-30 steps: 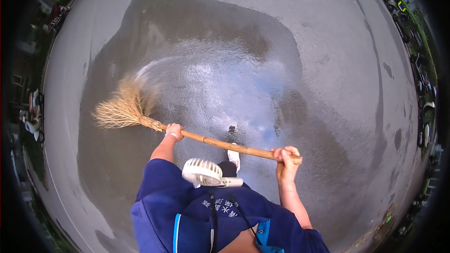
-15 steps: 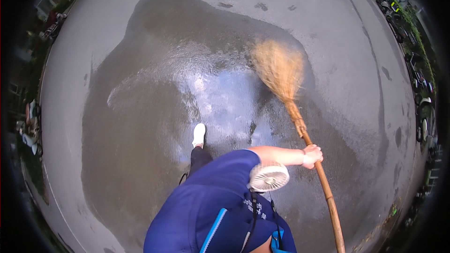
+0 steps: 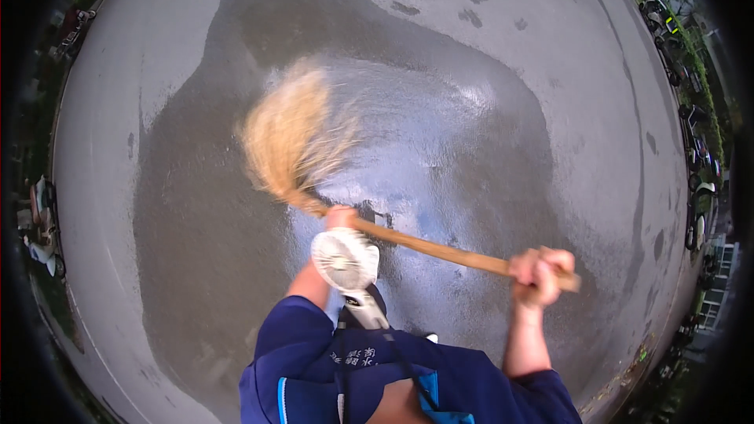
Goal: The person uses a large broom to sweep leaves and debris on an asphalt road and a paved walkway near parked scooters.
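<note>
Grey pavement (image 3: 212, 267) lies wet, and the straw broom (image 3: 290, 149) has swung from right to left over it, so the sweep now works the left side. The left hand (image 3: 341, 217) seems closed around the handle (image 3: 432, 247) near the bristles (image 3: 284, 126), though blurred; the right hand (image 3: 542, 275) clamps its far end.

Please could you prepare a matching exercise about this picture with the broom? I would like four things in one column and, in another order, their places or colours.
Things
1. broom head
2. left hand
3. right hand
4. fan

Places or colours
A. near the end of the broom handle farthest from the bristles
B. white
C. straw-yellow
D. on the handle, close to the bristles

Right pairs: 1-C, 2-D, 3-A, 4-B
</note>
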